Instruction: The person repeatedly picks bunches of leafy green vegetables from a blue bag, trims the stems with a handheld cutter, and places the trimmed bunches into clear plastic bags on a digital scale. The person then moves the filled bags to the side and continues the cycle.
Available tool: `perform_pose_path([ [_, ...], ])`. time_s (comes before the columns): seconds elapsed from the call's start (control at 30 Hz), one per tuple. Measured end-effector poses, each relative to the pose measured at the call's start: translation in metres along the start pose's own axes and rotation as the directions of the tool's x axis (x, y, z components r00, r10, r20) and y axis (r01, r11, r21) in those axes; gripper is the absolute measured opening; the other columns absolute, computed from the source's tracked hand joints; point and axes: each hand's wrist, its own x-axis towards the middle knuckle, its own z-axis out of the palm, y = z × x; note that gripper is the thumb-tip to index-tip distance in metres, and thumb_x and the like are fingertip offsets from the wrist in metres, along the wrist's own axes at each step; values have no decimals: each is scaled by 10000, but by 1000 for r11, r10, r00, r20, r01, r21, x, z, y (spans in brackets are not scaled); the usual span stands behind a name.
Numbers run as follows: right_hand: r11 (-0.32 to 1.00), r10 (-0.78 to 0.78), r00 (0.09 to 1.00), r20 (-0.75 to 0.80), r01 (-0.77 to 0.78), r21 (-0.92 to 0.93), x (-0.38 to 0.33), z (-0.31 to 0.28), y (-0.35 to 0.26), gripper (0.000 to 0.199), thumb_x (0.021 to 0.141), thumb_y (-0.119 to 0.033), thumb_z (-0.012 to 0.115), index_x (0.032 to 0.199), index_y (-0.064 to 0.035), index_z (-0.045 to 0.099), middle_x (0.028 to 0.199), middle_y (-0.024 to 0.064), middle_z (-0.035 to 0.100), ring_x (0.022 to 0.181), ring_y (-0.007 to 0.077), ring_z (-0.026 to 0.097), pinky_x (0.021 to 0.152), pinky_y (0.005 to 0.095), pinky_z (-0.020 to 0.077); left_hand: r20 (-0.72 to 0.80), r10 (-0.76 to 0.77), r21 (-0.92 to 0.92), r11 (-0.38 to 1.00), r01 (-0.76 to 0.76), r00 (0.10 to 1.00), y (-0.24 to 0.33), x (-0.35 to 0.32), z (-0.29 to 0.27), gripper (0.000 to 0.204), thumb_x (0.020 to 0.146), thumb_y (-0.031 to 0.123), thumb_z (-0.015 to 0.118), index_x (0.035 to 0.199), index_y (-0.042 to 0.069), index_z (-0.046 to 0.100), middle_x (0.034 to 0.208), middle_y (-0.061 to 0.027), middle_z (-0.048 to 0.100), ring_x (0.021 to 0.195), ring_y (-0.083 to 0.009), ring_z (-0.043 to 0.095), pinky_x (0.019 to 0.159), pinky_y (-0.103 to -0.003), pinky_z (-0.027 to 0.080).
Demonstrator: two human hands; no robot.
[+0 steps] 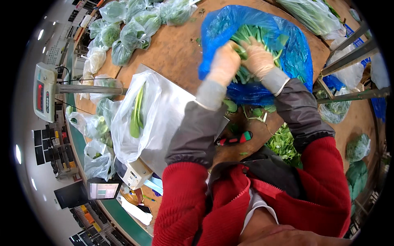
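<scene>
Closest in, a red jacket [184,205] with grey sleeve covers fills the lower view, and both forearms reach away across the brown table [172,49]. The left hand [223,63], in a thin pale glove, is closed over a bunch of green leafy stalks [250,35], its fingers curled down among them. The right hand [257,58], gloved the same way, presses in just beside it, also closed on the stalks, so the two hands nearly touch. The greens sit inside an open blue plastic bag [295,53] lying on the far middle of the table, its mouth turned toward the person. Loose leaves [283,141] lie near the right elbow, and a red and green tool [236,138] rests on the table between the arms. To the left, a clear bag [135,119] holding a few green stalks stands on the metal pan of a scale [172,102]. More filled clear bags [131,28] crowd the table's far left edge.
</scene>
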Motion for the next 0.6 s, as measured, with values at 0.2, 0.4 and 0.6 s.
perform_pose_path([
  [0.2,995,24,995,92,-15,-101,-1,0,6,788,683,-248,759,1360,-292,358,1444,140,279,1191,376,440,901,422,482,-124,-5,266,963,38,992,-49,93,-74,375,805,238,418,922,-50,627,952,-299,597,915,-440,565,770,-431,468],
  [0.4,992,-67,996,-53,72,100,-5,9,32,712,677,-104,663,1326,-262,417,1351,191,405,1118,350,511,894,403,467,-194,-40,-16,999,38,980,-134,145,-90,356,828,196,441,1061,-34,580,1062,-233,594,992,-344,564,839,-387,448],
  [0.6,875,-190,977,-96,213,434,-15,-59,74,615,684,-87,628,1275,-200,503,1258,145,518,1091,263,554,908,323,448,205,-262,-181,937,300,943,-204,144,-54,395,852,153,464,1200,-18,534,1171,-167,592,1069,-247,562,908,-342,427],
])
